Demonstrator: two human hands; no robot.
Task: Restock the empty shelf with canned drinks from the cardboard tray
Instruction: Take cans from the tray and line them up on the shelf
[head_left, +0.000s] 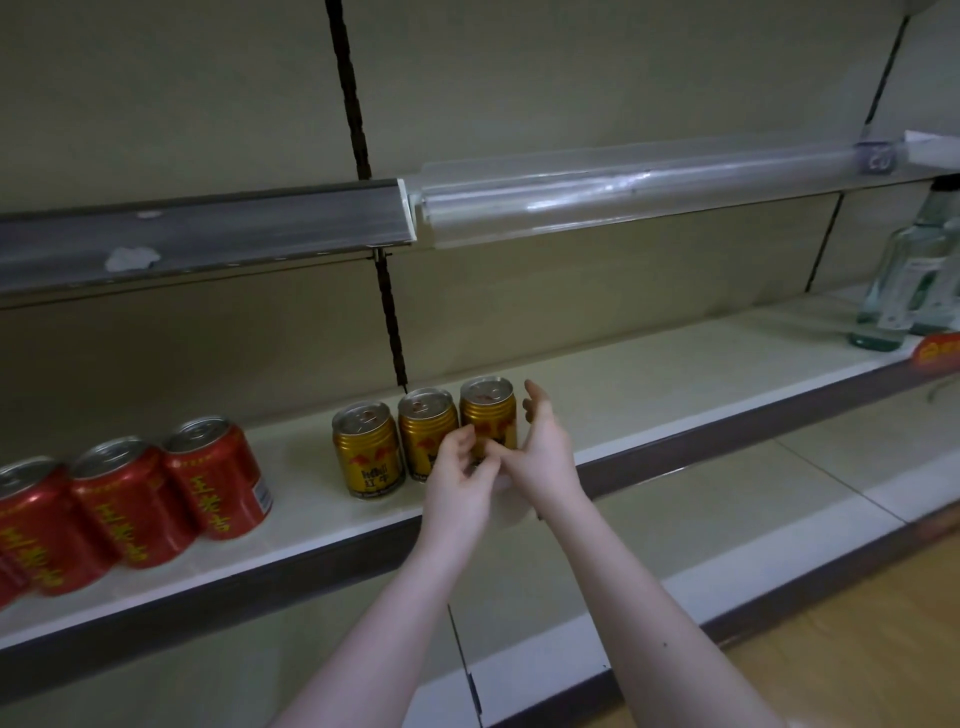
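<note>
Cream shelf (649, 374) carries three gold cans (366, 447) in a row. The rightmost gold can (488, 410) stands between both hands. The right hand (543, 447) is released, fingers straight beside it; the left hand (460, 467) curls fingertips against its front, grasp unclear. Red cans (213, 478) stand further left.

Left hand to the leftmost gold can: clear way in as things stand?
Probably yes. The left hand sits in front of the middle gold can, right next to the leftmost gold can, whose front and top are uncovered. The red cans stand apart on its far side.
</note>
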